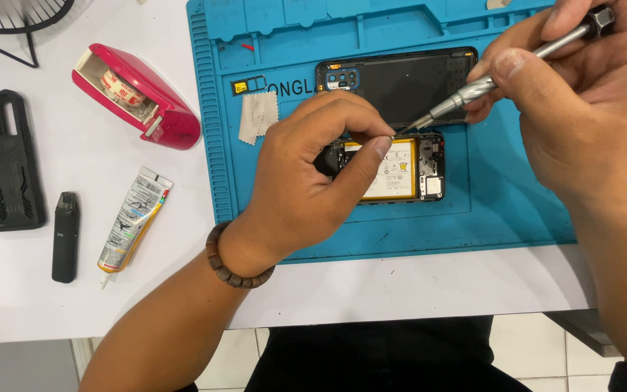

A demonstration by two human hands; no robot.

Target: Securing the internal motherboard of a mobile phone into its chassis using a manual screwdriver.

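— While the left hand pinches the opened phone on the blue mat, what's the right doing?
— The right hand grips a silver screwdriver, tip at the phone's upper edge.
— Anything labelled?
— A glue tube lies left; farther off, a pink tape dispenser and the phone's black back cover.

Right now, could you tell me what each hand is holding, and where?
Right hand grips the silver metal screwdriver by its handle; left hand pinches the opened black phone at its top edge.

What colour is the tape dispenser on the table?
The tape dispenser is pink-red, seen clearly in the head view.
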